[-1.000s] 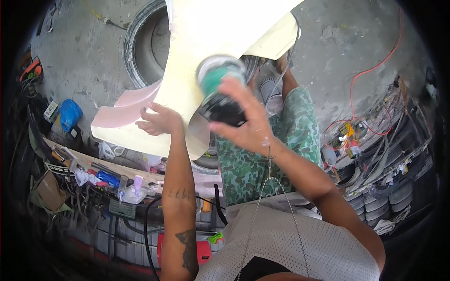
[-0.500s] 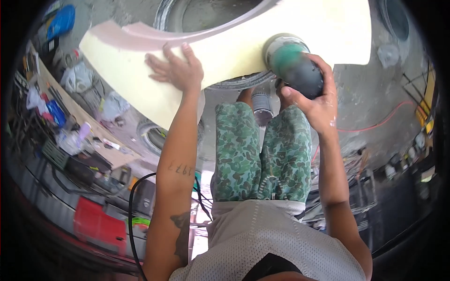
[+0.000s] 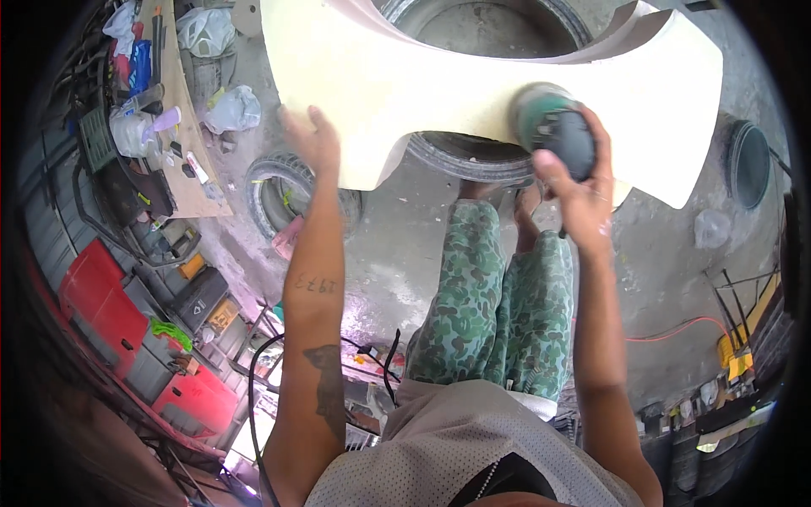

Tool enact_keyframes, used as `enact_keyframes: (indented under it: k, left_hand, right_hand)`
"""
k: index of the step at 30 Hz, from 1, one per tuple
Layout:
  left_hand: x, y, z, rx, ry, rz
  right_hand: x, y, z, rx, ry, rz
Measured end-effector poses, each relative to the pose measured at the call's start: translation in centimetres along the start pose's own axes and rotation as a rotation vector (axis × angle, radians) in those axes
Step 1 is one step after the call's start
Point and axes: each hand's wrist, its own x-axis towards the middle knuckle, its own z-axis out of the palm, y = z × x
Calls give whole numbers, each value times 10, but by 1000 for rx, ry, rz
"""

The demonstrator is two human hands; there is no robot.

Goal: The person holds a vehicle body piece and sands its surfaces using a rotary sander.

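A large cream-coloured curved panel (image 3: 439, 80) lies across a big tyre (image 3: 477, 156) on the concrete floor. My right hand (image 3: 579, 182) grips a round green and black power sander (image 3: 553, 127), which rests on the panel's near edge at the right. My left hand (image 3: 312, 139) lies flat on the panel's left part, fingers spread, holding nothing. My legs in green camouflage trousers (image 3: 498, 304) stand below the panel.
A smaller tyre (image 3: 279, 198) lies at the left. A wooden bench (image 3: 182, 110) with bottles, bags and tools runs along the left. Red tool cases (image 3: 110, 313) stand lower left. An orange cable (image 3: 676, 329) crosses the floor at right, near another dark round object (image 3: 748, 165).
The view has swung so the panel now fills the top. My right hand and the sander have moved right along the panel's edge. My left hand stays flat on the panel.
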Motion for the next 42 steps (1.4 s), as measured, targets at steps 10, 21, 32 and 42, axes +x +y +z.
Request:
enact_keyframes:
  k: [10,21,32,42]
  left_hand:
    - [41,70,85,41,-124,608]
    - [40,92,98,235,-186,562]
    - [39,92,102,299,-164,577]
    - [39,97,100,353,-196,594]
  right_hand:
    - [-6,19,-1,14,38,21]
    - [-8,28,78,-128,-1,-163]
    - [31,3,72,-49,326,15]
    - [49,-18,13,-97,393,-26]
